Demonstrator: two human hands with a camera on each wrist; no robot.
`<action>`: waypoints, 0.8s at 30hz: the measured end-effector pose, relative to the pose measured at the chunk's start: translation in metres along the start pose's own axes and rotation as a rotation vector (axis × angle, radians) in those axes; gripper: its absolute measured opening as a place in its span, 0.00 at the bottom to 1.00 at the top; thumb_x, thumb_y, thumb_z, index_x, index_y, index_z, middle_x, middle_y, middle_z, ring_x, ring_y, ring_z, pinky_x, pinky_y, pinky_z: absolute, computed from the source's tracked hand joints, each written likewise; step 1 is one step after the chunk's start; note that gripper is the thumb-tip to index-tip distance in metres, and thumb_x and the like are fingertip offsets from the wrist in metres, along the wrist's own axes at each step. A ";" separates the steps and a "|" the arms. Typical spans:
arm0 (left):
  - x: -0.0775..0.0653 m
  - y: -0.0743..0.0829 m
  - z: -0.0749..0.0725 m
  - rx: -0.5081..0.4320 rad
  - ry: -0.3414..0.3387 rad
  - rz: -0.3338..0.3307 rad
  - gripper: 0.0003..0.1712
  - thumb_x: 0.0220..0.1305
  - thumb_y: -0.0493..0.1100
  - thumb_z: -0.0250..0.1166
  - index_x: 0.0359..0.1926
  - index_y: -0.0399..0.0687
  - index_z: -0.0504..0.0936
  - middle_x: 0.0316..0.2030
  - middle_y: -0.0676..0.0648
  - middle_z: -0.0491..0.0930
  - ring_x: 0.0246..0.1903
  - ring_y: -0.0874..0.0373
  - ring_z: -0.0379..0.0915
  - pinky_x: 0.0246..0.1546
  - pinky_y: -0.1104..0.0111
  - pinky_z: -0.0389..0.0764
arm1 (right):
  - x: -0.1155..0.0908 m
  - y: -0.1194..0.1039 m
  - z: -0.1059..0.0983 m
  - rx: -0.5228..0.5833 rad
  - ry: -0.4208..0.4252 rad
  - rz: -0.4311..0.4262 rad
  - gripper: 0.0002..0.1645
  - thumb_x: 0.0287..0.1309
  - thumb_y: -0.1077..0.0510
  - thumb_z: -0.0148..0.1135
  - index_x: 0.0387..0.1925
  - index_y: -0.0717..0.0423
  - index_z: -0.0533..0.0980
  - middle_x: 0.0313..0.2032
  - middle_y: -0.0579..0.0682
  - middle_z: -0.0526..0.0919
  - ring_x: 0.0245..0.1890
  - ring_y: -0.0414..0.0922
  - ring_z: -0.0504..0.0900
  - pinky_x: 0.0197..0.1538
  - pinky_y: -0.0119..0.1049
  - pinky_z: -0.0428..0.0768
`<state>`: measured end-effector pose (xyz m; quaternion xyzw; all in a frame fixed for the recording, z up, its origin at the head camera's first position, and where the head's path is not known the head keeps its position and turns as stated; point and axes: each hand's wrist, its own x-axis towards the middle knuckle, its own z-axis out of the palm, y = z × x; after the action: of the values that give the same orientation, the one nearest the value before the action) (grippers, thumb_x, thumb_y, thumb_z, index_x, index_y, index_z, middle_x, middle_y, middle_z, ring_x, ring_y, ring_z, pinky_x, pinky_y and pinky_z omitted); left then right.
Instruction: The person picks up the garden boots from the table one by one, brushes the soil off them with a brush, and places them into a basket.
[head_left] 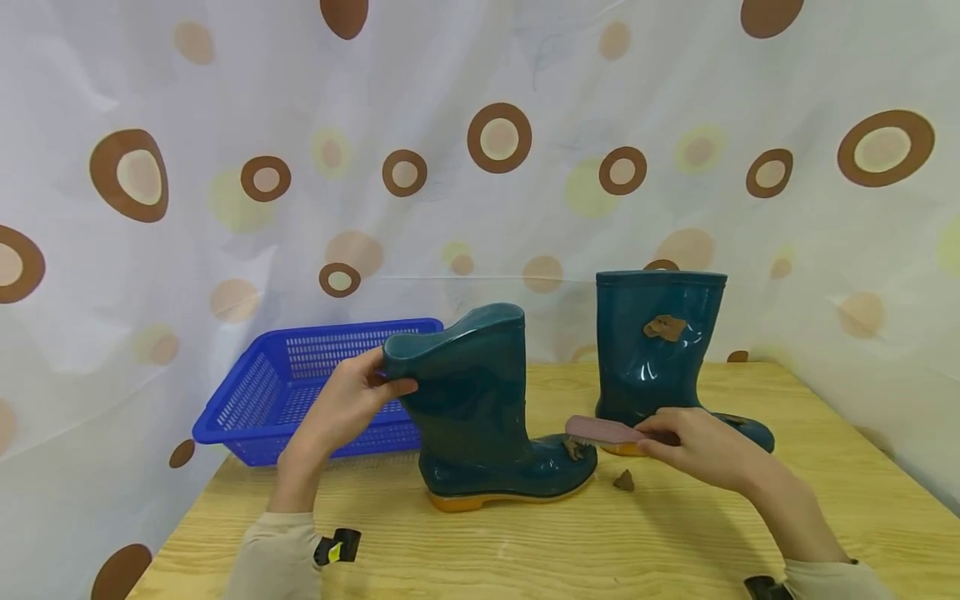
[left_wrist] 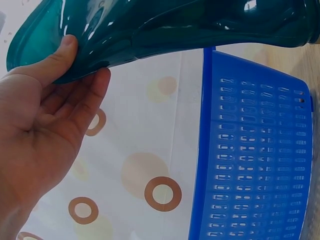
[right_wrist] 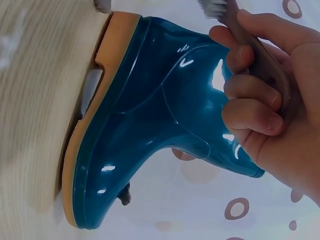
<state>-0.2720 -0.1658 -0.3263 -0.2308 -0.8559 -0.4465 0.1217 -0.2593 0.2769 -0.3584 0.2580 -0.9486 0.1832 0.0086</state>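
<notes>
My left hand (head_left: 341, 412) grips the top edge of a dark green rain boot (head_left: 480, 408), thumb outside and fingers beneath in the left wrist view. The boot is upright on the table with its toe pointing right. A brown mud-like clump (head_left: 573, 449) sticks to its toe. In my right hand (head_left: 693, 442) is a pinkish brush (head_left: 600, 429), its head over the clump with bristles facing down. The brush's pale bristles (right_wrist: 212, 8) and the fingers curled round its handle (right_wrist: 272, 82) show in the right wrist view.
A second green boot (head_left: 645, 375) stands behind my right hand, with a brown patch (head_left: 665, 327) on its shaft. One loose brown lump (head_left: 624, 481) lies on the wooden table (head_left: 525, 550). To the left is a blue perforated basket (head_left: 243, 437), close behind the held boot.
</notes>
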 end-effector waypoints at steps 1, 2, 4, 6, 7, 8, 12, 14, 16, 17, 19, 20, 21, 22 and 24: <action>0.000 0.000 -0.001 -0.002 -0.002 0.004 0.17 0.66 0.39 0.66 0.55 0.49 0.80 0.46 0.46 0.84 0.45 0.53 0.83 0.50 0.55 0.84 | 0.000 0.000 -0.001 -0.007 -0.002 0.005 0.18 0.68 0.46 0.60 0.48 0.53 0.84 0.38 0.38 0.82 0.37 0.35 0.78 0.37 0.32 0.79; 0.000 -0.001 -0.001 -0.003 -0.004 0.010 0.17 0.66 0.39 0.66 0.55 0.49 0.80 0.47 0.46 0.84 0.45 0.53 0.83 0.51 0.56 0.84 | -0.001 0.000 -0.001 -0.015 -0.005 0.006 0.18 0.67 0.47 0.60 0.47 0.53 0.84 0.38 0.39 0.83 0.37 0.36 0.78 0.37 0.33 0.80; 0.000 -0.001 -0.001 -0.006 -0.009 0.018 0.17 0.66 0.39 0.66 0.56 0.49 0.80 0.47 0.46 0.84 0.45 0.53 0.83 0.51 0.56 0.84 | -0.001 0.001 -0.003 -0.033 -0.002 0.024 0.16 0.67 0.48 0.61 0.46 0.53 0.84 0.38 0.40 0.83 0.38 0.38 0.79 0.38 0.34 0.81; 0.000 -0.002 -0.001 -0.005 -0.009 0.021 0.17 0.67 0.39 0.66 0.55 0.49 0.80 0.47 0.46 0.84 0.44 0.54 0.83 0.50 0.57 0.84 | -0.002 0.001 -0.004 -0.039 0.007 0.038 0.16 0.66 0.49 0.61 0.46 0.54 0.84 0.38 0.41 0.83 0.38 0.39 0.80 0.39 0.35 0.81; 0.000 -0.002 -0.002 -0.004 -0.007 0.021 0.16 0.67 0.39 0.66 0.55 0.49 0.80 0.46 0.46 0.84 0.44 0.54 0.83 0.50 0.57 0.84 | -0.001 0.000 -0.005 -0.039 0.017 0.042 0.16 0.66 0.50 0.61 0.46 0.55 0.84 0.38 0.41 0.84 0.38 0.38 0.80 0.39 0.35 0.81; 0.000 -0.002 -0.002 -0.002 -0.005 0.020 0.16 0.67 0.39 0.66 0.55 0.49 0.80 0.46 0.46 0.84 0.43 0.54 0.83 0.50 0.57 0.85 | -0.001 0.000 -0.005 -0.033 0.028 0.047 0.15 0.66 0.50 0.61 0.46 0.55 0.84 0.38 0.42 0.84 0.37 0.38 0.79 0.38 0.34 0.81; 0.000 -0.002 -0.002 0.005 -0.001 0.016 0.16 0.66 0.39 0.66 0.54 0.49 0.81 0.46 0.46 0.84 0.43 0.54 0.83 0.49 0.57 0.85 | 0.001 -0.005 -0.006 -0.005 0.069 0.053 0.16 0.67 0.50 0.60 0.46 0.57 0.83 0.36 0.42 0.82 0.33 0.36 0.75 0.35 0.31 0.78; 0.001 -0.001 -0.002 0.009 0.002 0.014 0.16 0.66 0.39 0.66 0.54 0.49 0.81 0.46 0.46 0.84 0.44 0.54 0.83 0.49 0.57 0.85 | 0.002 -0.008 -0.006 0.003 0.085 0.047 0.17 0.68 0.49 0.60 0.47 0.57 0.83 0.35 0.41 0.81 0.32 0.34 0.74 0.34 0.30 0.77; 0.000 0.000 -0.002 0.009 0.002 0.011 0.16 0.66 0.38 0.66 0.54 0.49 0.81 0.46 0.46 0.84 0.44 0.53 0.83 0.49 0.57 0.85 | 0.003 -0.010 -0.004 0.001 0.100 0.036 0.18 0.69 0.48 0.59 0.48 0.57 0.83 0.35 0.40 0.81 0.31 0.33 0.75 0.33 0.30 0.78; 0.000 0.000 -0.002 0.009 0.002 0.010 0.16 0.66 0.38 0.66 0.54 0.49 0.81 0.46 0.46 0.84 0.44 0.53 0.83 0.50 0.57 0.85 | 0.004 -0.011 -0.002 0.003 0.105 0.032 0.19 0.69 0.48 0.59 0.49 0.57 0.83 0.35 0.40 0.81 0.31 0.32 0.75 0.33 0.30 0.78; 0.000 0.000 -0.002 0.007 0.000 0.008 0.16 0.66 0.39 0.66 0.54 0.49 0.81 0.46 0.46 0.84 0.44 0.54 0.83 0.50 0.56 0.85 | 0.006 -0.013 0.001 0.000 0.112 0.021 0.19 0.69 0.48 0.59 0.49 0.57 0.83 0.35 0.40 0.81 0.31 0.31 0.75 0.33 0.29 0.78; 0.000 0.000 -0.002 0.005 -0.001 0.007 0.16 0.66 0.39 0.66 0.54 0.49 0.81 0.46 0.46 0.84 0.43 0.54 0.83 0.50 0.56 0.85 | 0.007 -0.014 0.003 -0.003 0.113 0.016 0.19 0.69 0.48 0.59 0.49 0.57 0.83 0.35 0.40 0.81 0.31 0.31 0.74 0.33 0.29 0.78; 0.000 0.000 -0.002 0.004 -0.002 0.007 0.16 0.66 0.39 0.66 0.54 0.49 0.81 0.46 0.46 0.84 0.43 0.54 0.83 0.50 0.56 0.85 | 0.008 -0.015 0.006 -0.007 0.114 0.011 0.18 0.69 0.48 0.59 0.48 0.56 0.83 0.35 0.39 0.82 0.31 0.31 0.74 0.33 0.30 0.78; 0.000 0.000 -0.002 0.004 -0.002 0.007 0.16 0.66 0.39 0.66 0.54 0.49 0.81 0.45 0.46 0.84 0.43 0.54 0.83 0.50 0.57 0.85 | 0.009 -0.016 0.008 -0.012 0.113 0.006 0.18 0.69 0.47 0.59 0.48 0.54 0.83 0.35 0.39 0.82 0.31 0.31 0.74 0.33 0.30 0.77; -0.001 0.000 -0.002 0.003 -0.002 0.008 0.16 0.66 0.39 0.66 0.54 0.49 0.81 0.45 0.46 0.84 0.43 0.54 0.82 0.50 0.57 0.84 | 0.012 -0.018 0.012 -0.020 0.103 -0.007 0.18 0.68 0.46 0.59 0.47 0.52 0.84 0.35 0.37 0.81 0.32 0.32 0.73 0.34 0.30 0.77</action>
<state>-0.2715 -0.1674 -0.3255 -0.2343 -0.8557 -0.4446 0.1230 -0.2595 0.2527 -0.3625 0.2516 -0.9477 0.1869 0.0606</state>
